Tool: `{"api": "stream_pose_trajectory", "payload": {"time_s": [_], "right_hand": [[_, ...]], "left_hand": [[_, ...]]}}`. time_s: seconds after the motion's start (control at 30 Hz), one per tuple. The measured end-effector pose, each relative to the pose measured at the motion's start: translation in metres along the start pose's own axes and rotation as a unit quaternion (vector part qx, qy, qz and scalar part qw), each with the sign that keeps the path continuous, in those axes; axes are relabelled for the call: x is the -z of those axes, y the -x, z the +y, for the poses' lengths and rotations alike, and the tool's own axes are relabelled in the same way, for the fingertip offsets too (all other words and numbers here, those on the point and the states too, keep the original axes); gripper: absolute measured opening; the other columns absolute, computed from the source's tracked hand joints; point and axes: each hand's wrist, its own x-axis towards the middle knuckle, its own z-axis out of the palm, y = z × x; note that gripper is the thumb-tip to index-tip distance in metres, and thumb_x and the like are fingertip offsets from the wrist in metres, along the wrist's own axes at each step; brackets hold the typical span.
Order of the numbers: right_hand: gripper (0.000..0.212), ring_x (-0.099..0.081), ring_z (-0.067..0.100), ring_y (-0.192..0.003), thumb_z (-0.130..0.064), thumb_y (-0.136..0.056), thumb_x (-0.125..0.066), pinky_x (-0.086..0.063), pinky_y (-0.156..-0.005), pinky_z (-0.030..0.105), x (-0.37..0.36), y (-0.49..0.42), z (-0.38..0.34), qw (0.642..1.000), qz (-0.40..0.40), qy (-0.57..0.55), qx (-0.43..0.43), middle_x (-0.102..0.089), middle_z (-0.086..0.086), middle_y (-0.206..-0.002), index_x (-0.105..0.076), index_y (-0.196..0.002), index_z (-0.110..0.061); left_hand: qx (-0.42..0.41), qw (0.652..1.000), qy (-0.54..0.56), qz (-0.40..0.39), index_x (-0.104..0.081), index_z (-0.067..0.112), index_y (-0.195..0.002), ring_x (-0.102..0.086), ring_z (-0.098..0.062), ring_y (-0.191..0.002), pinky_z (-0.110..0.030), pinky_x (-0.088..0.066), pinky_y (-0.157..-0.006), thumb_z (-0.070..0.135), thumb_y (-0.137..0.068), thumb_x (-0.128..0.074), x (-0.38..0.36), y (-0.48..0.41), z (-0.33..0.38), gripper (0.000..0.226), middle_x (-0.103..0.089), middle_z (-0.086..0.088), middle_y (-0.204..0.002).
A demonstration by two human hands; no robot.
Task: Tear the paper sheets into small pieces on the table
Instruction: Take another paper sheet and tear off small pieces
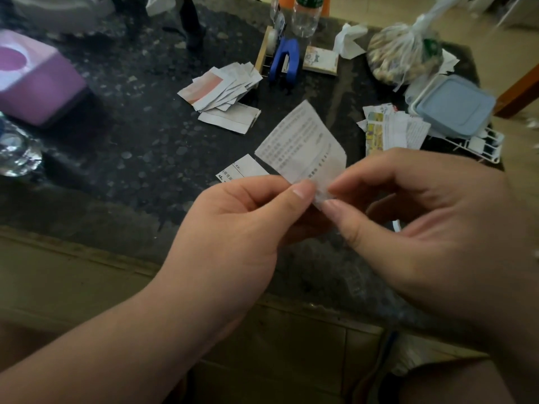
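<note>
Head view: printed slip [300, 141] held just above the dark table [131, 147] near centre, pinched at its lower edge between thumb and forefinger of the left hand [248, 223] and of the right hand [423, 223], the two pinches nearly touching. Likely to rip crooked or slide free if pulled from so shallow a hold; could also land loose bits among the left stack [221, 88] at 11 o'clock or the right stack [390, 132] at 2 o'clock. Rows of print on the slip and on the scrap [242, 169] at 8 o'clock of it, too blurred to read.
</note>
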Motion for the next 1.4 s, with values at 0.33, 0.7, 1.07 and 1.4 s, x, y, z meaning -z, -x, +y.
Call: {"api": "stream_pose_trajectory", "payload": {"time_s": [0.33,0.7,1.07,1.4], "right_hand": [[0.003,-0.065,0.007,-0.070,-0.014,-0.087,-0.077,-0.049,-0.057,0.015,0.002,-0.002,-0.001,0.999,-0.015,0.050,0.009,-0.068,-0.012,-0.076,-0.075,-0.084,-0.015],[0.004,-0.064,0.008,-0.070,-0.014,-0.087,-0.074,-0.050,-0.061,0.022,-0.001,-0.001,0.005,0.995,-0.011,0.081,0.049,-0.069,-0.006,-0.076,-0.076,-0.083,-0.012],[0.003,-0.061,0.010,-0.069,-0.011,-0.085,-0.072,-0.048,-0.064,0.023,0.000,-0.002,0.005,0.991,-0.048,0.087,0.091,-0.067,-0.003,-0.075,-0.074,-0.082,-0.012],[0.002,-0.067,0.020,-0.068,-0.014,-0.080,-0.071,-0.055,-0.058,0.032,0.005,0.001,0.001,0.999,-0.024,-0.034,0.004,-0.067,-0.002,-0.073,-0.069,-0.081,-0.013]], "left_hand": [[-0.066,0.977,-0.202,0.003,-0.081,0.025,-0.085,-0.076,-0.015,-0.091,-0.047,-0.060,-0.088,0.033,-0.091,-0.067,-0.001,0.006,0.007,0.017,-0.079,0.003,-0.086],[-0.007,0.999,-0.038,0.007,-0.079,0.002,-0.082,-0.074,-0.036,-0.101,-0.055,-0.054,-0.100,0.021,-0.085,-0.066,-0.001,0.000,-0.002,0.023,-0.077,-0.021,-0.097],[0.047,0.998,0.049,-0.004,-0.076,-0.001,-0.074,-0.073,-0.030,-0.078,-0.034,-0.060,-0.075,0.009,-0.082,-0.070,-0.004,0.001,0.002,0.015,-0.074,-0.024,-0.082],[0.086,0.995,0.049,-0.010,-0.074,0.003,-0.070,-0.070,-0.023,-0.067,-0.030,-0.059,-0.062,0.014,-0.082,-0.064,0.001,-0.005,0.005,0.019,-0.072,-0.020,-0.078]]}}
